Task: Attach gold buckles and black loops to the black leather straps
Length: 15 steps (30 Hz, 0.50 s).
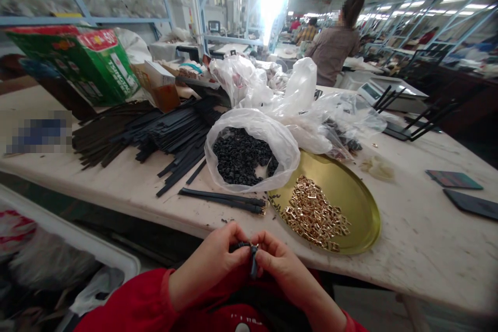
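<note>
Just off the table's front edge, my left hand (220, 254) and my right hand (274, 259) meet, both pinching a dark strap (253, 264). A small bit of shiny metal shows at the strap between the fingertips. Beyond them, finished-looking dark straps with gold ends (223, 201) lie side by side on the table. An open clear bag (288, 153) holds many small black loops (239, 158). To its right, a gold tray (360, 202) carries a heap of gold buckles (313, 212).
Piles of dark strips (167, 129) lie at the left, before a green box (93, 67). Plastic bags (303, 88) stand behind the tray. Two phone-like slabs (453, 179) and a black antenna device (402, 127) sit right. A person (332, 49) is beyond the table (428, 249).
</note>
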Motion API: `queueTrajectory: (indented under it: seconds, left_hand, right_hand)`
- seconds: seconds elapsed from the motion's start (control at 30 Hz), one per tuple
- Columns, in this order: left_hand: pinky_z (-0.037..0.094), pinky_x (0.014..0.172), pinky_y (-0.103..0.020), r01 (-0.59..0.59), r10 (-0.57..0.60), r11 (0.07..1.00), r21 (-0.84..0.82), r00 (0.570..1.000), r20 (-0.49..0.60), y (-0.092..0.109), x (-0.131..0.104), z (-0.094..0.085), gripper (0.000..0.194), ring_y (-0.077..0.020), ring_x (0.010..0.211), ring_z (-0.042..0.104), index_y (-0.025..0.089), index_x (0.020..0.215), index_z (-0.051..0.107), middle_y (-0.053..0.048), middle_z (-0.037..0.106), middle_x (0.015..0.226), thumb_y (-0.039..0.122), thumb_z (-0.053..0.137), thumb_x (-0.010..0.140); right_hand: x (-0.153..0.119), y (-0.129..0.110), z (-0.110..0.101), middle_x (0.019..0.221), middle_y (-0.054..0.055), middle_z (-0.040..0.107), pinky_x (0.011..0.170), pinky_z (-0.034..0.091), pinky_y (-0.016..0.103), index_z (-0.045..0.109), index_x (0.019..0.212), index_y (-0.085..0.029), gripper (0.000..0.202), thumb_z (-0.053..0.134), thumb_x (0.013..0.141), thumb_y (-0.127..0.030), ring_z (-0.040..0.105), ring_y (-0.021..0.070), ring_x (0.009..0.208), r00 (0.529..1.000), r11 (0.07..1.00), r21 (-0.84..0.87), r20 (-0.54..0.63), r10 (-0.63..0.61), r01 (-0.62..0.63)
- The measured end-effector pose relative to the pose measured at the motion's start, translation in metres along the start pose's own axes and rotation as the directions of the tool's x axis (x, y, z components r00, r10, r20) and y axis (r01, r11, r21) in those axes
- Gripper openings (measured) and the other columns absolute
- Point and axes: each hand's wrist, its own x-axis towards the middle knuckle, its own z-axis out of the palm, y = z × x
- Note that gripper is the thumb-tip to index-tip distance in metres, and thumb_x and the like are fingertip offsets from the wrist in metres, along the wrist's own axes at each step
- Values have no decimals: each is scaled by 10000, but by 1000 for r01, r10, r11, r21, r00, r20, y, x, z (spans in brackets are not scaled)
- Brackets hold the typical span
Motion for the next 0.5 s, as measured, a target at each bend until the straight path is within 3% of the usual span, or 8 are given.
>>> queueTrajectory:
  seconds: [0.23,0.37,0.5]
  left_hand:
    - [399,635,-248,15,-15,1000,15,1000,25,3,-10,6,163,-163,717,567,152,808,578,-14,637,778,305,557,756]
    - [399,614,-243,36,-36,993,-109,999,8,8,-15,10,166,-155,691,547,147,779,561,-10,622,745,309,549,743]
    - [399,625,-243,121,-97,928,-352,992,86,8,-13,12,136,-139,669,533,132,767,540,-12,608,716,234,545,677]
  right_hand:
    - [-6,2,4,632,-66,476,547,334,184,438,675,-186,373,749,628,-387,420,69,563,998,997,53,26,-49,47]
    - [-4,6,4,637,-56,472,555,340,204,418,668,-193,333,657,719,-420,414,80,573,978,984,-40,-109,-178,174]
    - [3,15,3,562,-76,455,490,332,210,341,659,-222,374,637,708,-446,412,84,498,923,962,-178,-291,-251,206]
